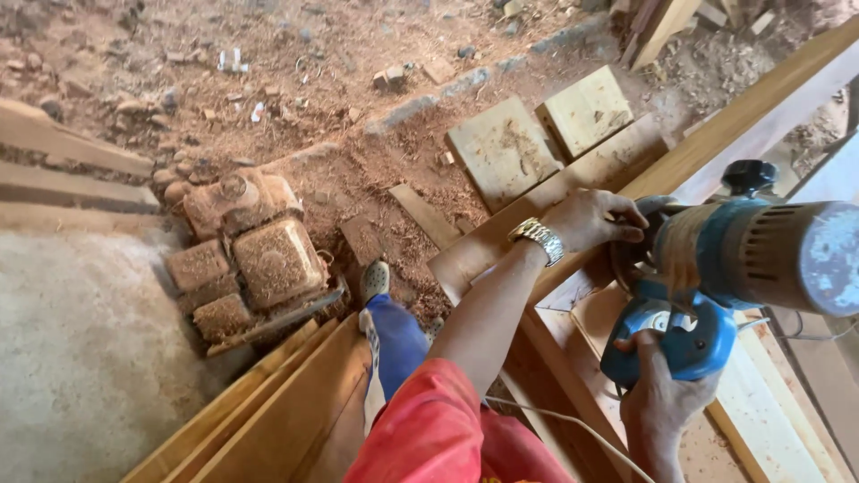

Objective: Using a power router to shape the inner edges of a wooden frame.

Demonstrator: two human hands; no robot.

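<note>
Right hand grips the blue power tool's handle from below — left hand clasps its front, body lying crosswise on the pale timber frame.

A blue power tool with a grey, dust-speckled end is showing against tan wood boards. A silver watch is gleaming above a red sleeve, blue trousers and reddish-brown sawdust.

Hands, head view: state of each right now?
Left hand: closed on the front of the blue power tool.
Right hand: closed on the tool's blue rear handle.
</note>
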